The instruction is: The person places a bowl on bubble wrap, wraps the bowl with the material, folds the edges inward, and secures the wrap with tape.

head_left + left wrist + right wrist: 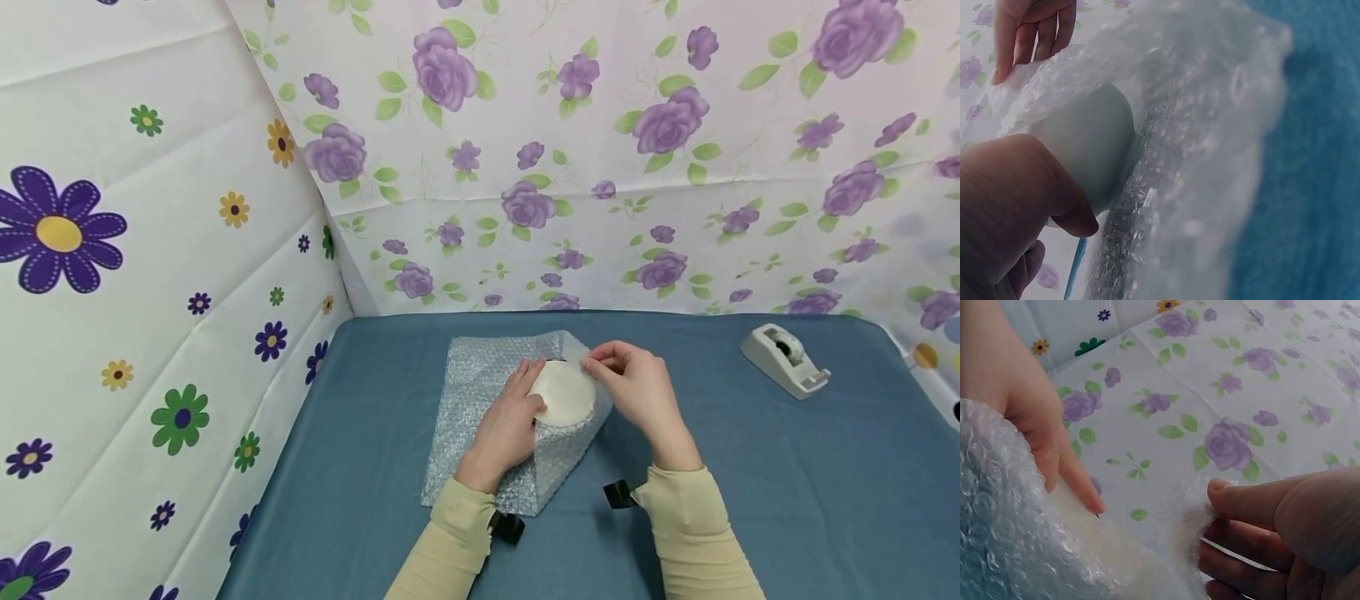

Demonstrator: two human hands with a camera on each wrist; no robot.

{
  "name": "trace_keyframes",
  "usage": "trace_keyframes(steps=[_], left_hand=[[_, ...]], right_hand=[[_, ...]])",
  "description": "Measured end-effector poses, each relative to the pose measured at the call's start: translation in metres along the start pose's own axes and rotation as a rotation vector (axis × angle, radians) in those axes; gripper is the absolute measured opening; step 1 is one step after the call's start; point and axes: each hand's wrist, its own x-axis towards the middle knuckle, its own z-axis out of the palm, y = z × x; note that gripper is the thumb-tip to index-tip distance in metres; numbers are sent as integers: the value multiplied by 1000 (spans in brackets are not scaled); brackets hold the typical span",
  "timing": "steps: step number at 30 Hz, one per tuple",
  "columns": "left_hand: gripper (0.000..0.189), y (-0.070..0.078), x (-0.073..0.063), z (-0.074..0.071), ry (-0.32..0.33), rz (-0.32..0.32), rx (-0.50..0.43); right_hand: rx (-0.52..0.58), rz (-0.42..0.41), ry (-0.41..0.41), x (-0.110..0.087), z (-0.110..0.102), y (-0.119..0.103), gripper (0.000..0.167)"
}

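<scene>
A round off-white object (pixel 564 392) with a smooth, disc-like top stands on a sheet of bubble wrap (pixel 480 375); its exact kind cannot be told. My left hand (pixel 507 425) holds it from the left, thumb on the near side and fingers along the far side. On the right, bubble wrap is folded up against the object. My right hand (pixel 637 392) pinches the edge of that raised wrap between thumb and fingers, as the right wrist view shows. In the left wrist view the object's pale, rounded side (pixel 1094 140) shows under the wrap, partly covered by my thumb.
A white tape dispenser (pixel 786 360) with a roll of tape stands at the right back of the blue-covered table (pixel 825 483). Flowered cloths hang behind the table (pixel 480 167) and along its left side (pixel 180 333). A black wrist camera (pixel 619 494) sits by the right sleeve.
</scene>
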Motion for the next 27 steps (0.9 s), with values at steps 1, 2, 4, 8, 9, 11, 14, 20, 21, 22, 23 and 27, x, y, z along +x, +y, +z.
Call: trace_keyframes(steps=[1, 2, 4, 8, 9, 11, 14, 20, 21, 22, 23, 27], left_hand=[[27, 0, 0, 0, -3, -3, 2], [26, 0, 0, 0, -5, -5, 7], [26, 0, 1, 0, -9, -5, 14], [27, 0, 1, -1, -13, 0, 18], [26, 0, 1, -1, -8, 5, 18], [26, -1, 1, -1, -5, 12, 11], [27, -3, -1, -2, -14, 13, -15], [32, -7, -2, -4, -40, 17, -53], [32, -7, -2, -4, -43, 19, -55], [32, -7, -2, -5, -43, 23, -53], [33, -8, -2, -5, -45, 24, -54], [31, -8, -2, -5, -50, 23, -41]], right_hand=[[-2, 0, -18, 0, 1, -1, 21], [-2, 0, -34, 0, 3, -2, 20], [-2, 2, -62, -1, 5, -4, 20], [1, 14, -104, -2, 9, -7, 22], [0, 17, -109, -3, 10, -8, 22], [-4, 24, -118, -3, 12, -9, 22], [-10, 37, -131, -3, 16, -10, 23], [-18, 43, -190, -1, 23, -8, 22], [-23, 41, -198, -1, 24, -7, 22], [-30, 41, -203, 0, 25, -6, 21], [-40, 42, -206, 0, 26, -6, 20], [-84, 42, -207, 0, 28, -4, 20]])
